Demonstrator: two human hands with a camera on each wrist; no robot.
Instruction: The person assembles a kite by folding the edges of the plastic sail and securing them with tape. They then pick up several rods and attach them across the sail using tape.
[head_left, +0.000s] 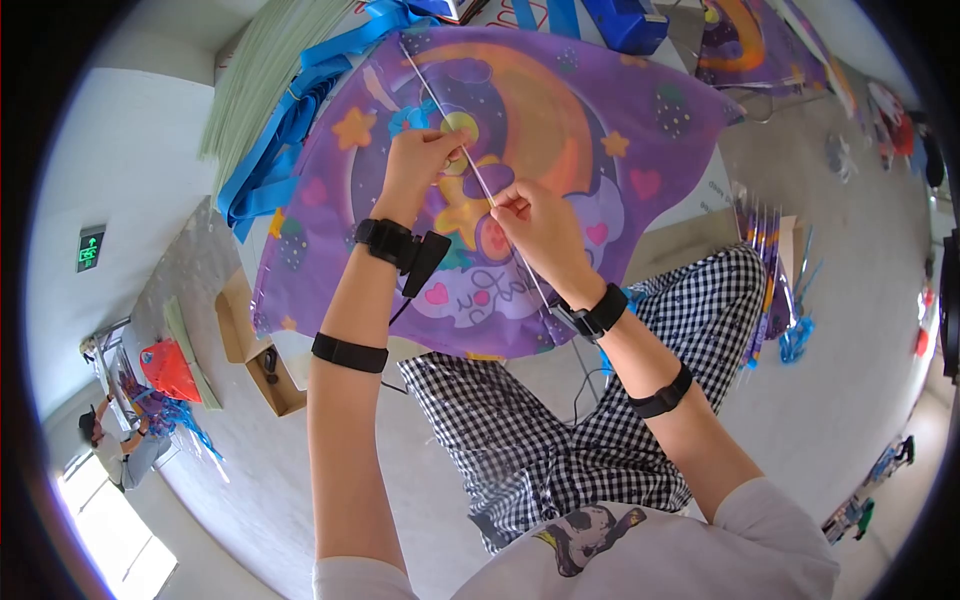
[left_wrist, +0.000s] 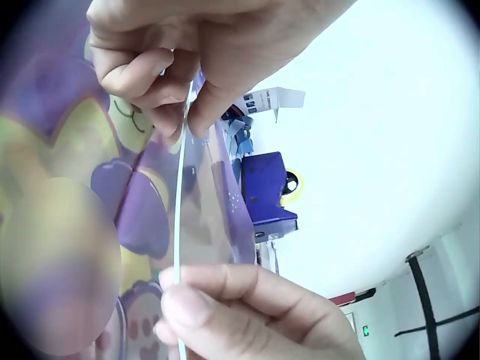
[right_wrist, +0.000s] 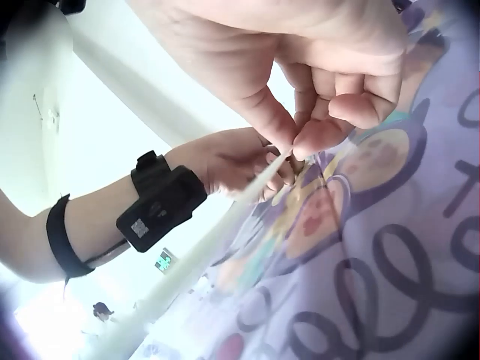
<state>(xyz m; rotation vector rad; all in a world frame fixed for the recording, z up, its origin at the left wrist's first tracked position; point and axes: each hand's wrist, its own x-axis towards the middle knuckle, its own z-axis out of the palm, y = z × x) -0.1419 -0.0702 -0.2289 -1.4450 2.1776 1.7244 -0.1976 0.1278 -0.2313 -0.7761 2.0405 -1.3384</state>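
A purple, kite-shaped printed sheet (head_left: 660,180) with stars, hearts and a moon lies spread in front of me, over my lap's far side. Along its middle runs a thin white rod (head_left: 478,177), slanting from the top left toward my right wrist. My left hand (head_left: 420,165) pinches this rod near the printed yellow face. Closer to me, my right hand (head_left: 545,235) pinches the same rod between thumb and forefinger. In the left wrist view the rod (left_wrist: 179,210) stretches straight between both hands. The right wrist view shows its near length (right_wrist: 225,217) passing over the sheet.
A bundle of pale strips (head_left: 258,90) and folded blue ribbon (head_left: 262,170) lie at the far left. Behind the sheet stands a blue tape dispenser (head_left: 626,24). An open cardboard box (head_left: 287,400) sits left on the floor; another person (head_left: 125,445) is beyond.
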